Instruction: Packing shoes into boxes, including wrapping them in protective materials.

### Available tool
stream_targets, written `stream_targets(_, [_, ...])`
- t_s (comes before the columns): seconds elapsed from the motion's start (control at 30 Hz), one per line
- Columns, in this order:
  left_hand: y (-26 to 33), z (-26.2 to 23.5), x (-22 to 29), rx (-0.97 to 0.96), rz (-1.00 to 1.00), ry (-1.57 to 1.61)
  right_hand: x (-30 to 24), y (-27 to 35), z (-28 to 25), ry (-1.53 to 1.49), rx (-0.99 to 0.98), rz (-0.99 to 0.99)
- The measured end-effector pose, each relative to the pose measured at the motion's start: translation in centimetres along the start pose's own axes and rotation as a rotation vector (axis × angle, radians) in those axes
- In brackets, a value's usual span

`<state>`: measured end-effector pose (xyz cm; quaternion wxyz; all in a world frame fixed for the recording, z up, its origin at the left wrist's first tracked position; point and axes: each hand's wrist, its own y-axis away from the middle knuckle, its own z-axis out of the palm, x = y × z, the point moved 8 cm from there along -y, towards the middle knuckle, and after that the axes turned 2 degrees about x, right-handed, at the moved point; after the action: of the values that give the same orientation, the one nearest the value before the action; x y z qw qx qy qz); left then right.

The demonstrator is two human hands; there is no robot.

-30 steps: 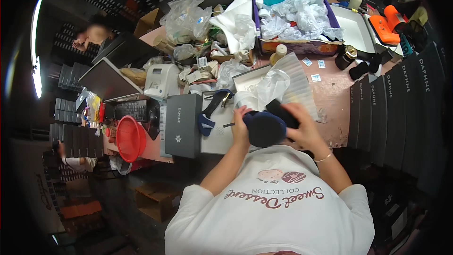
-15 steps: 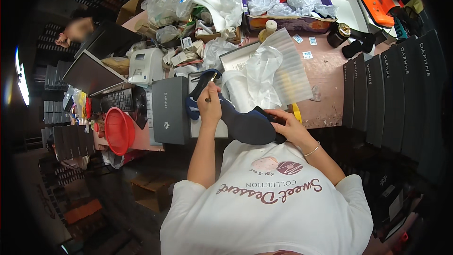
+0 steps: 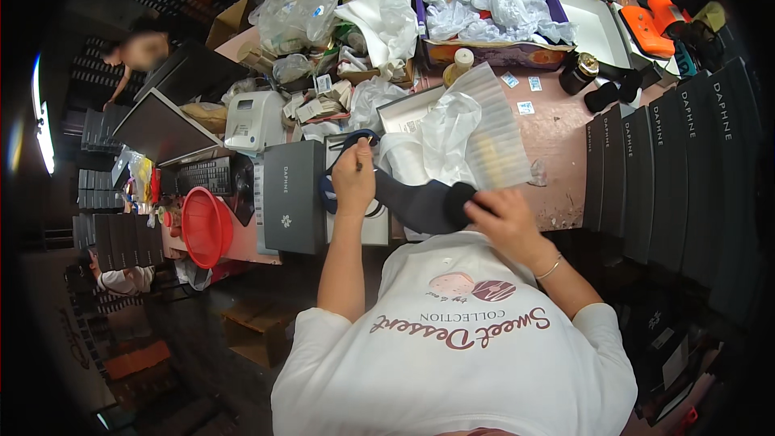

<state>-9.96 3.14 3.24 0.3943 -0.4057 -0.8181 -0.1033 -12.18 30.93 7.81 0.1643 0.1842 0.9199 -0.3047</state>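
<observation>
My left hand is closed round the heel end of a dark blue shoe, whose dark sole faces up. A strap loops out beside my wrist. At the toe end, my right hand, slightly blurred, grips a soft black pad that presses against the sole. Beneath the shoe lies an open shoebox, with white tissue paper just beyond it. Left of the box is a grey shoebox lid.
To the right rises a row of dark shoeboxes. A red basin, keyboard and label printer occupy the left. Farther back are a purple-rimmed box of crumpled plastic, a jar and black pads. Another person is far left.
My right hand and the black pad have shifted from the toe's edge onto the sole. The shoe has tilted slightly, its toe end a little higher. My left hand keeps its hold.
</observation>
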Motion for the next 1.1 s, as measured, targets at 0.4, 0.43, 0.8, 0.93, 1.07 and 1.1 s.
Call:
stream_targets(0.4, [7.8,14.0,-6.8,-0.420,-1.136,1.833,7.0,-5.6,2.6,-0.545,-0.157,0.211])
stream_targets(0.43, [9.1,15.0,-7.4,-0.208,-1.227,1.662,3.6,-6.4,3.6,-0.484,-0.260,0.104])
stream_targets(0.8, [10.5,14.9,4.5,-0.895,-0.946,1.272,8.6,0.8,3.3,-1.246,-0.046,0.632])
stream_targets(0.93, [9.7,15.2,5.0,-0.832,-0.979,1.455,12.5,6.7,0.8,-1.298,0.293,0.991])
stream_targets(1.07, [9.7,15.1,4.0,-0.700,-0.762,1.075,7.7,4.8,3.6,-1.218,-0.013,0.816])
stream_targets(1.1, [10.6,15.3,5.0,-0.798,-0.654,1.049,6.7,3.8,4.1,-1.188,-0.042,0.760])
